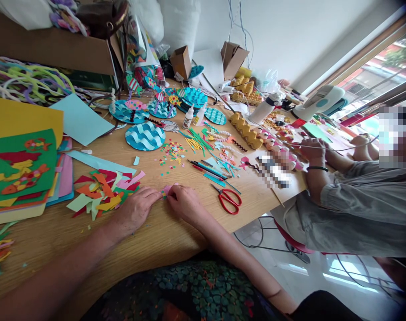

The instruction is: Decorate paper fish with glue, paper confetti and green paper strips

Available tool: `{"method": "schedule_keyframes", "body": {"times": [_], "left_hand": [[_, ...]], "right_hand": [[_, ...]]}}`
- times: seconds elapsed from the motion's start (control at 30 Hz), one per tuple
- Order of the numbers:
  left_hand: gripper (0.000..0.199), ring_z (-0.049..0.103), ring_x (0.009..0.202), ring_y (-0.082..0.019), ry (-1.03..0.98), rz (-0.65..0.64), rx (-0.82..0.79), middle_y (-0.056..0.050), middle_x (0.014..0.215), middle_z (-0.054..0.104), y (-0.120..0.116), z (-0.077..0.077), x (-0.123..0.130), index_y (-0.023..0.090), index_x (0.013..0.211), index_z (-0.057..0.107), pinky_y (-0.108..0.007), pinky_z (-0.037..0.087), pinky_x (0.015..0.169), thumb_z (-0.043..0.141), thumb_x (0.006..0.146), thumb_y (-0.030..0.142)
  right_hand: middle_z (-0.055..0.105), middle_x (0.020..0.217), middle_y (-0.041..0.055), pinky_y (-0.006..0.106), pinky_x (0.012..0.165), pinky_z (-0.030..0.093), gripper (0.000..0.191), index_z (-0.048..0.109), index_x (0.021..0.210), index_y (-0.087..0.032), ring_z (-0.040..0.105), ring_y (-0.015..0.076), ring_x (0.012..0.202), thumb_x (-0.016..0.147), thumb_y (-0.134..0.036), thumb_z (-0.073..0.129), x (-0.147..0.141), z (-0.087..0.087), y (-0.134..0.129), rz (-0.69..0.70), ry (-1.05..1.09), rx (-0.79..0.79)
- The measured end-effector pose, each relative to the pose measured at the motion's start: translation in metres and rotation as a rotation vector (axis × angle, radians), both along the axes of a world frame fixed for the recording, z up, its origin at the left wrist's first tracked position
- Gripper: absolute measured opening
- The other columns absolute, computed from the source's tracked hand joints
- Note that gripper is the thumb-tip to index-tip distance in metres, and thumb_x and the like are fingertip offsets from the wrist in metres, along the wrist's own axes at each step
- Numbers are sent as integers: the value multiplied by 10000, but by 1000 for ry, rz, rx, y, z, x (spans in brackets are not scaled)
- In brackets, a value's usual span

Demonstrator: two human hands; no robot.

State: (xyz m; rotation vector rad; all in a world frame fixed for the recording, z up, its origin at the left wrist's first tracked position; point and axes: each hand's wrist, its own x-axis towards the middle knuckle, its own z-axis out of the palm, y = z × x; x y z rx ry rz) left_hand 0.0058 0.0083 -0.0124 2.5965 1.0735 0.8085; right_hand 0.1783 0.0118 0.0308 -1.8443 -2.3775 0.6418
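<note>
Head view shows the left hand (pixel 136 206) and right hand (pixel 184 201) nearly together over the bench (pixel 156 243), a small pink piece (pixel 166 190) with coloured dots between their fingertips. The right is closed on it; whether the left grips or merely touches, I cannot tell. Paper scraps (pixel 101 192) lie beside the left, red-handled scissors (pixel 221 194) near the right; paper dots (pixel 172 151) lie beyond.
</note>
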Motion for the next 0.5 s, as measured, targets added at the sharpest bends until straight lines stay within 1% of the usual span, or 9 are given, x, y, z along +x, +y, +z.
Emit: {"method": "schedule_keyframes", "body": {"times": [0.07,0.3,0.5], "left_hand": [[336,555,876,-184,0,-1,0,-88,919,632,0,1,0,114,979,600,-319,490,770,305,830,54],[366,561,894,-179,-11,9,-48,-66,934,633,0,2,0,157,991,602,-326,489,787,305,807,47],[331,561,881,-186,-15,2,-43,-79,918,635,0,3,0,136,984,600,-331,495,771,321,822,59]], "right_hand": [[672,840,54,223,633,356,216,628,850,-182,599,138,760,826,-222,417,0,-1,0,1,2,0],[662,850,54,218,645,356,209,626,860,-177,594,132,775,837,-213,421,0,1,0,10,-3,-17],[659,848,53,224,637,355,202,621,849,-178,592,135,766,834,-216,423,0,2,0,7,-5,-7]]}}
